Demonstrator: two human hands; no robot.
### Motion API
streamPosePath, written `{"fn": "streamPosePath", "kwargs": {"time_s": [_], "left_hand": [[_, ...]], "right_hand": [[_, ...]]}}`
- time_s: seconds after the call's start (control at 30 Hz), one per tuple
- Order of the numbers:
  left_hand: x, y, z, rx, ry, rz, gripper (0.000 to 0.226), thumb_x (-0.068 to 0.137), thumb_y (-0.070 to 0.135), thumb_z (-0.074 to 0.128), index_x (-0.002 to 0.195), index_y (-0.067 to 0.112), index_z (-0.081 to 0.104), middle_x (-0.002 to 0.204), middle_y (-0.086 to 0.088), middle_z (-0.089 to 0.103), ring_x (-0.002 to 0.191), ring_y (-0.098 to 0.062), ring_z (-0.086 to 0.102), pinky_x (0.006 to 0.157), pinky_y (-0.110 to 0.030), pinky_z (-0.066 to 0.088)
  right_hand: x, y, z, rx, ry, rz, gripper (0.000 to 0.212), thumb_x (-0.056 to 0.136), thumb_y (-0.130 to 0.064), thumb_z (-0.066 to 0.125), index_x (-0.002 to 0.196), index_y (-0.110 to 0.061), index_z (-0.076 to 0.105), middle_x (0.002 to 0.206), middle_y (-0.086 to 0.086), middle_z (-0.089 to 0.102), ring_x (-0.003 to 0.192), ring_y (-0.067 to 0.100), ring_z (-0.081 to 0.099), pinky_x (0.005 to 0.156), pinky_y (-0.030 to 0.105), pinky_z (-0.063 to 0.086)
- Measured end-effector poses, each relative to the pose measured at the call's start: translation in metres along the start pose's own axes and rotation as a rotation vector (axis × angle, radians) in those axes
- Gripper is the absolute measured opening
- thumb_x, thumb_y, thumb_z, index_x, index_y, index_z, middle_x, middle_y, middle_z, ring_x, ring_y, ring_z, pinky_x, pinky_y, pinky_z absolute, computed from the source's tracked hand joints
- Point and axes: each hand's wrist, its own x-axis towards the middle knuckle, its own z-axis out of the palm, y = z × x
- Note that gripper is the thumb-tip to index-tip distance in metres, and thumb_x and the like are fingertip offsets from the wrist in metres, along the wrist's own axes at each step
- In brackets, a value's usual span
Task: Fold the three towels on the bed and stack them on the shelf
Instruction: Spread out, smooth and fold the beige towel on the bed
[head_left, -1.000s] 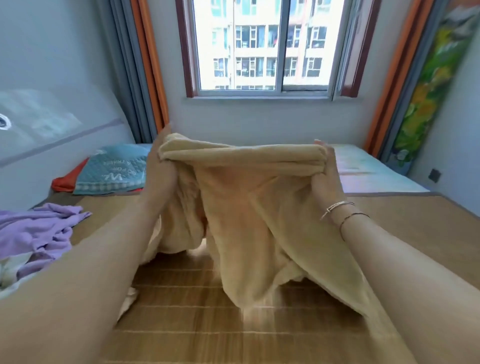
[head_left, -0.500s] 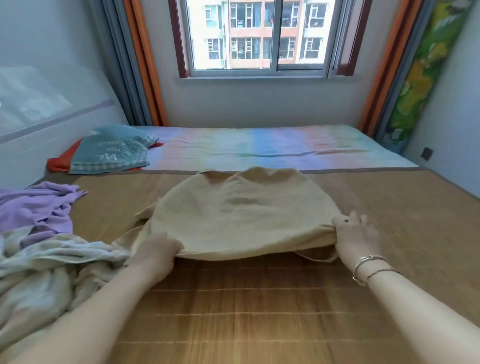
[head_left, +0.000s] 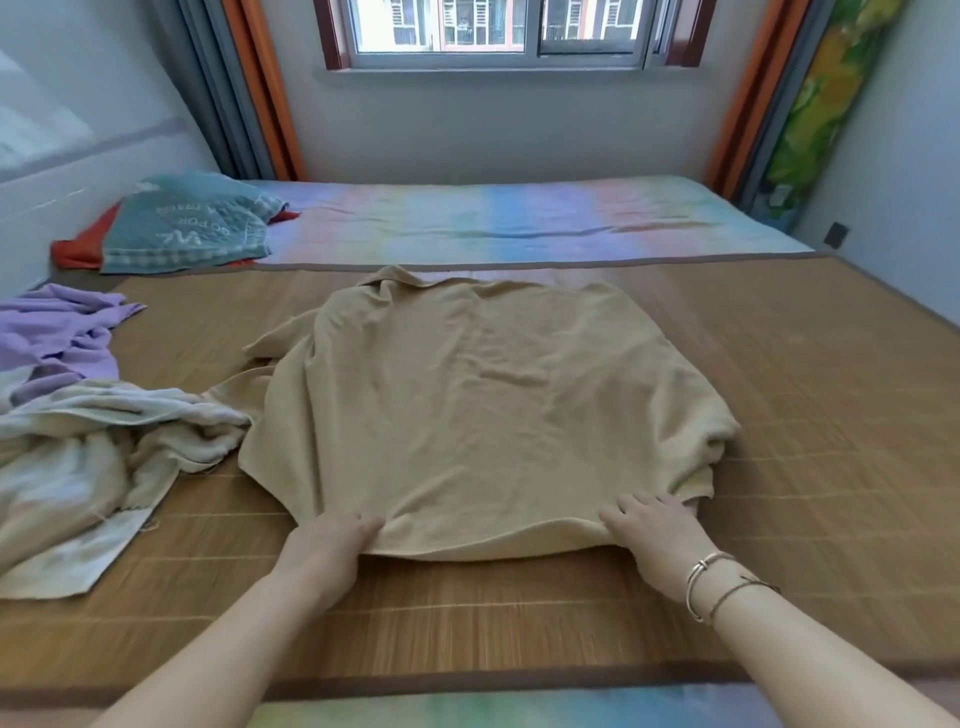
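A tan towel (head_left: 483, 405) lies spread, doubled over and wrinkled, on the bamboo mat (head_left: 810, 415) in the middle of the bed. My left hand (head_left: 327, 551) pinches its near left edge. My right hand (head_left: 654, 540) holds the near right edge, with the fingers lying on top of the cloth. Between my hands the near edge is raised a little off the mat. A purple towel (head_left: 57, 338) lies crumpled at the left. In front of it a pale cream towel (head_left: 78, 467) lies bunched, touching the tan towel's left side. No shelf is in view.
A teal pillow (head_left: 192, 228) on a red cloth sits at the far left by the headboard. A pastel striped sheet (head_left: 519, 218) covers the far part of the bed under the window. Walls close in left and right.
The tan towel, held up in the air a second ago, now lies on the mat. My hands have drawn its near edge toward me and closer together.
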Motion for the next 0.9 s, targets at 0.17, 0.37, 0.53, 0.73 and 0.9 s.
{"fn": "streamPosePath", "kwargs": {"time_s": [0.17, 0.37, 0.53, 0.73, 0.9], "left_hand": [[-0.015, 0.031, 0.005, -0.138, 0.001, 0.099, 0.063, 0.088, 0.008, 0.042, 0.141, 0.041, 0.038, 0.131, 0.011, 0.057, 0.120, -0.013, 0.053, 0.093, -0.028, 0.046], [-0.025, 0.099, 0.003, -0.247, -0.052, 0.293, 0.060, 0.089, 0.020, 0.043, 0.142, 0.046, 0.031, 0.134, 0.011, 0.055, 0.123, -0.015, 0.051, 0.094, -0.029, 0.041], [-0.036, 0.054, -0.003, -0.331, -0.053, 0.277, 0.062, 0.086, 0.065, 0.046, 0.142, 0.043, 0.031, 0.119, 0.021, 0.044, 0.116, -0.005, 0.044, 0.097, -0.025, 0.039], [-0.032, -0.053, 0.007, -0.397, 0.177, -0.131, 0.040, 0.098, 0.034, 0.042, 0.137, 0.027, 0.043, 0.135, 0.011, 0.046, 0.126, -0.013, 0.043, 0.104, -0.035, 0.037], [-0.016, -0.124, 0.022, -0.249, 0.100, -0.326, 0.054, 0.099, 0.026, 0.037, 0.150, 0.031, 0.020, 0.159, 0.008, 0.015, 0.147, -0.021, 0.008, 0.119, -0.049, 0.006]], "right_hand": [[-0.021, 0.019, 0.002, -0.067, -0.161, 0.264, 0.038, 0.090, -0.009, 0.048, 0.125, -0.023, 0.045, 0.128, 0.002, 0.049, 0.122, 0.023, 0.046, 0.099, 0.036, 0.034], [-0.030, 0.016, 0.004, -0.003, -0.213, 0.427, 0.038, 0.091, -0.013, 0.040, 0.128, -0.022, 0.041, 0.132, 0.002, 0.045, 0.127, 0.022, 0.037, 0.101, 0.038, 0.032], [0.003, -0.050, -0.030, 0.275, 0.019, 0.204, 0.038, 0.085, -0.005, 0.045, 0.121, -0.016, 0.044, 0.125, 0.005, 0.050, 0.116, 0.022, 0.045, 0.095, 0.032, 0.037], [0.074, -0.151, -0.048, 0.541, 0.063, 0.001, 0.038, 0.090, -0.019, 0.042, 0.128, -0.019, 0.042, 0.131, 0.003, 0.045, 0.122, 0.025, 0.043, 0.100, 0.036, 0.037], [0.135, -0.229, -0.068, 0.625, 0.142, -0.186, 0.045, 0.093, -0.022, 0.043, 0.137, -0.023, 0.038, 0.150, -0.001, 0.030, 0.135, 0.025, 0.033, 0.108, 0.037, 0.031]]}}
